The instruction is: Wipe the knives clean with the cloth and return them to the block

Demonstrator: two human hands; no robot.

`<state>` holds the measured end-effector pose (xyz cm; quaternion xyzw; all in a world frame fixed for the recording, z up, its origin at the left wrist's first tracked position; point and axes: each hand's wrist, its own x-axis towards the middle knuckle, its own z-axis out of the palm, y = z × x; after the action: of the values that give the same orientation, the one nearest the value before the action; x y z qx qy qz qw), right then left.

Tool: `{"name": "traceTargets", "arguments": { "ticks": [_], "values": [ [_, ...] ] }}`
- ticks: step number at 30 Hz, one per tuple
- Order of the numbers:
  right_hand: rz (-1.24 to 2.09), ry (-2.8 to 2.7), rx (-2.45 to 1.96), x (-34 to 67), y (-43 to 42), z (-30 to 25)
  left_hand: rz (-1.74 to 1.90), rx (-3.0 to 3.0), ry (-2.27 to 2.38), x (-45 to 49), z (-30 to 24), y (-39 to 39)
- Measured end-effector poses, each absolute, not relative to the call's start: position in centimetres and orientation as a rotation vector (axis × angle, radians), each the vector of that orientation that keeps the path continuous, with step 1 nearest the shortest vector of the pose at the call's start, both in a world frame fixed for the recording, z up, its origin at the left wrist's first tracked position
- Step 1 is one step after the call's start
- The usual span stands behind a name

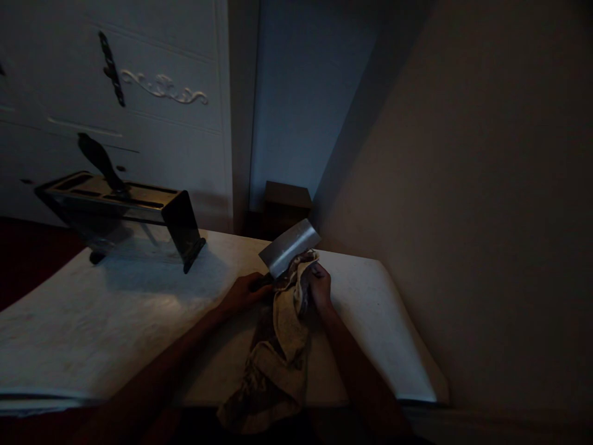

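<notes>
A cleaver (pixel 290 246) with a broad metal blade is held over the white table, its blade slanting up to the right. My left hand (pixel 248 292) is closed around its dark handle. A brown and tan cloth (pixel 291 315) is bunched against the blade's lower edge and hangs down past the table's front edge. Pinched in the fingers of my right hand (pixel 320 285) is the upper end of this cloth, beside the blade. The cloth hides part of the blade's edge.
A knife block (pixel 176 213) with clear sides stands at the table's back left, one black-handled tool (pixel 99 157) upright in it. The white table (pixel 152 321) meets a wall (pixel 463 216) on the right. Behind are a white wardrobe (pixel 185 142) and a brown box (pixel 288 196).
</notes>
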<state>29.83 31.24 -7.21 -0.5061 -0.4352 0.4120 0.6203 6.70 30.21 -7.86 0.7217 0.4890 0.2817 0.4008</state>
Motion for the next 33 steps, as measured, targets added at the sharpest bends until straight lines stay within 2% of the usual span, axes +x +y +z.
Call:
{"name": "traceTargets", "arguments": {
  "ticks": [7,14,17,21,27,33],
  "values": [
    [0.755,-0.733,-1.200,32.2,32.1,-6.9,0.762,1.863,1.328,7.0,-7.6,30.2],
    [0.517,-0.708,-1.129,31.5,30.9,-5.2,0.723,1.899,1.347,7.2,-7.5,29.9],
    [0.518,-0.770,-1.072,29.9,29.9,-4.8,0.683,1.948,1.300,7.1,-7.6,29.9],
    [0.537,-1.027,-1.049,28.0,28.7,-5.7,0.634,2.038,1.267,7.1,-8.1,29.8],
    [0.201,-1.772,-0.863,26.8,28.7,-6.2,0.554,2.105,1.358,7.3,-8.6,29.7],
    [0.024,-1.926,-0.738,26.4,29.6,-6.4,0.449,2.170,1.398,7.4,-8.6,29.7]
  ]
}}
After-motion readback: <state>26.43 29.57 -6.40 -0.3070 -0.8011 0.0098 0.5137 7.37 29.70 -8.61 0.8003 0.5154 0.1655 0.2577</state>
